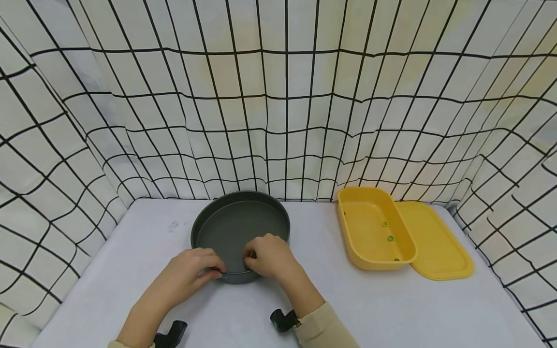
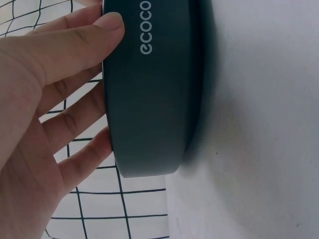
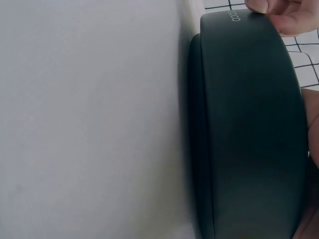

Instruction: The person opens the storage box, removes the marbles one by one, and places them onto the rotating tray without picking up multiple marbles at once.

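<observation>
A round, dark green tray (image 1: 237, 227) with a raised rim sits on the white table, and its outer wall (image 2: 149, 99) bears the letters "ecoco". My left hand (image 1: 191, 270) grips the near left rim. Its thumb presses the outer wall while the other fingers reach over the edge, as the left wrist view shows. Over the near right part of the tray's floor, my right hand (image 1: 271, 256) has its fingers bent down and its thumb near the index finger. I cannot tell whether anything is between those fingertips. The right wrist view shows that hand mostly hidden behind the tray wall.
To the right stands a yellow container (image 1: 361, 227) with several small green pieces (image 1: 390, 238) inside. A yellow lid (image 1: 439, 241) lies against its right side. White sheets with a black grid (image 1: 287, 96) rise behind the table (image 1: 313, 299) and at both sides.
</observation>
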`<state>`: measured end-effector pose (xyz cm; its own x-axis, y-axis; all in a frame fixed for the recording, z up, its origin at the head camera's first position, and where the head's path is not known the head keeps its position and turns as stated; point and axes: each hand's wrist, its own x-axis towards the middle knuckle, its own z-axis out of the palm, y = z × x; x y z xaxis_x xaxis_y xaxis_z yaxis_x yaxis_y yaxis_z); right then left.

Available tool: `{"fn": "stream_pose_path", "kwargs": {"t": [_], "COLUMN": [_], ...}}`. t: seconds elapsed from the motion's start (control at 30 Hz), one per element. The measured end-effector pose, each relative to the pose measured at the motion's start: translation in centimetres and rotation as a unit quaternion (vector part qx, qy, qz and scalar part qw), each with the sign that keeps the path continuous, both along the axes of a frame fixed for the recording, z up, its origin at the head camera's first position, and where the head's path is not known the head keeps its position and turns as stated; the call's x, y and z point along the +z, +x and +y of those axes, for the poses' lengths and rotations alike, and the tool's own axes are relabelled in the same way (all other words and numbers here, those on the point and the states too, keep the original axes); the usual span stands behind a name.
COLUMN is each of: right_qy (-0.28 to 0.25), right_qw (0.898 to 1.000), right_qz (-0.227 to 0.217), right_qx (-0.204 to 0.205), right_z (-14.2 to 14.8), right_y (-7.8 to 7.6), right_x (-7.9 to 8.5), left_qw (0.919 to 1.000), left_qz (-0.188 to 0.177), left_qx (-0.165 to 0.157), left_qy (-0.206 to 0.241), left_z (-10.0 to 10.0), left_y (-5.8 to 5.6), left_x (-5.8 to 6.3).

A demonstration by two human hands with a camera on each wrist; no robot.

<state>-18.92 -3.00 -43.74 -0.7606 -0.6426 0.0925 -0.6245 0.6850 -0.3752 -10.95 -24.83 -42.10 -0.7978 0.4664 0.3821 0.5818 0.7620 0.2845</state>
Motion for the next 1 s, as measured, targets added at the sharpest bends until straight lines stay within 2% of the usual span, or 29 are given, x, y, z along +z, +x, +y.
{"fn": "stream_pose_path", "kwargs": {"t": [0.17, 0.3, 0.43, 0.6, 0.7, 0.77, 1.0], "right_qy": [-0.015, -0.066, -0.135, -0.211, -0.232, -0.232, -0.224], "right_qw": [1.000, 0.997, 0.989, 0.974, 0.968, 0.968, 0.960], "right_qz": [-0.009, -0.033, -0.058, -0.084, -0.088, -0.079, -0.078], "right_qx": [0.000, -0.001, 0.000, -0.007, -0.024, -0.045, -0.150], "right_z": [0.1, 0.5, 1.2, 3.1, 5.3, 7.2, 15.4], "right_y": [0.1, 0.0, -0.1, -0.4, -0.9, -1.3, -2.4], "right_x": [0.1, 0.3, 1.0, 2.3, 2.9, 3.3, 3.8], "left_qw": [1.0000, 0.9999, 0.9998, 0.9995, 0.9995, 0.9996, 0.9998], "left_qz": [-0.008, -0.013, -0.019, -0.032, -0.031, -0.028, -0.021], "left_qx": [0.001, 0.002, 0.002, -0.001, -0.001, -0.002, -0.002], "left_qy": [-0.002, -0.004, -0.007, -0.006, -0.006, -0.007, -0.004], "left_z": [-0.1, -0.1, 0.0, 0.1, 0.0, 0.0, -0.2], "left_y": [-0.1, -0.1, -0.2, -0.3, -0.3, -0.3, -0.1], "left_x": [-0.1, 0.0, 0.0, 0.0, 0.0, 0.1, 0.1]}}
